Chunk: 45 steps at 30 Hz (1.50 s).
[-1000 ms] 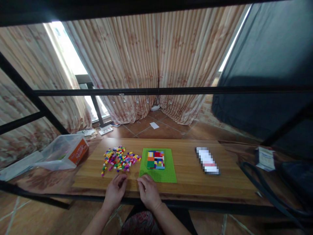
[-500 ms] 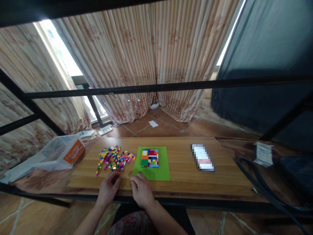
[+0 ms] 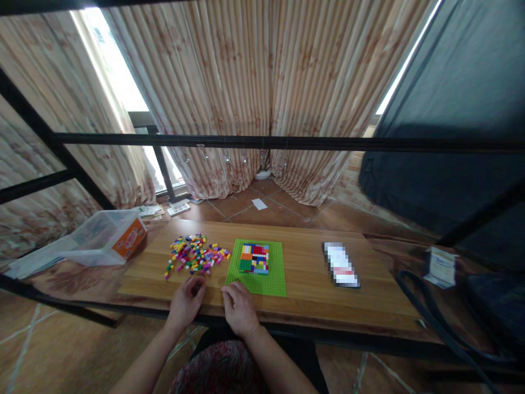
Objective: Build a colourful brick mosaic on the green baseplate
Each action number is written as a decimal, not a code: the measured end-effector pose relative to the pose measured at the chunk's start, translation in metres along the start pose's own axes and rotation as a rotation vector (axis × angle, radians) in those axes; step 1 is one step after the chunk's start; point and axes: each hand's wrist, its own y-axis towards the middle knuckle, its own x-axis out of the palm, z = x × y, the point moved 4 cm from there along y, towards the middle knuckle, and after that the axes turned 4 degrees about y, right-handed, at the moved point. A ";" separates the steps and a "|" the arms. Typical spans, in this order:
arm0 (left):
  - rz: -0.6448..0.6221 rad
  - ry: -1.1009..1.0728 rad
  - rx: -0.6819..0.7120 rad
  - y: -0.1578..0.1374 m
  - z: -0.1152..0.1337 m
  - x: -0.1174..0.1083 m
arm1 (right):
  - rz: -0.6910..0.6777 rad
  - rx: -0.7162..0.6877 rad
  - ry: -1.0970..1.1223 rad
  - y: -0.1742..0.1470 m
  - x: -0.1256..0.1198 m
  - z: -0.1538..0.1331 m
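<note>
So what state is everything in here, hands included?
Left hand: loosely curled, nothing visibly held
Right hand: loosely curled, nothing visibly held
Small bricks: scattered loosely
Green baseplate: flat, partly covered
Brick build: assembled, on the baseplate
Phone: flat, screen lit
Plastic bin: no lid visible
Curtains: mostly drawn

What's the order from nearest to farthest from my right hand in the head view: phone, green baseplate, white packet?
1. Green baseplate, just beyond your right hand.
2. Phone, right part of the tabletop.
3. White packet, far right, beyond the tabletop.
</note>
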 end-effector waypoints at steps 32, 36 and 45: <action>-0.012 -0.024 0.078 -0.003 0.005 0.000 | 0.000 0.039 -0.062 0.001 -0.002 -0.004; -0.026 -0.036 0.073 -0.003 0.005 0.000 | 0.003 0.040 -0.054 0.001 -0.001 -0.003; -0.020 -0.031 0.056 -0.001 0.006 -0.002 | 0.000 0.046 -0.026 0.004 -0.003 -0.004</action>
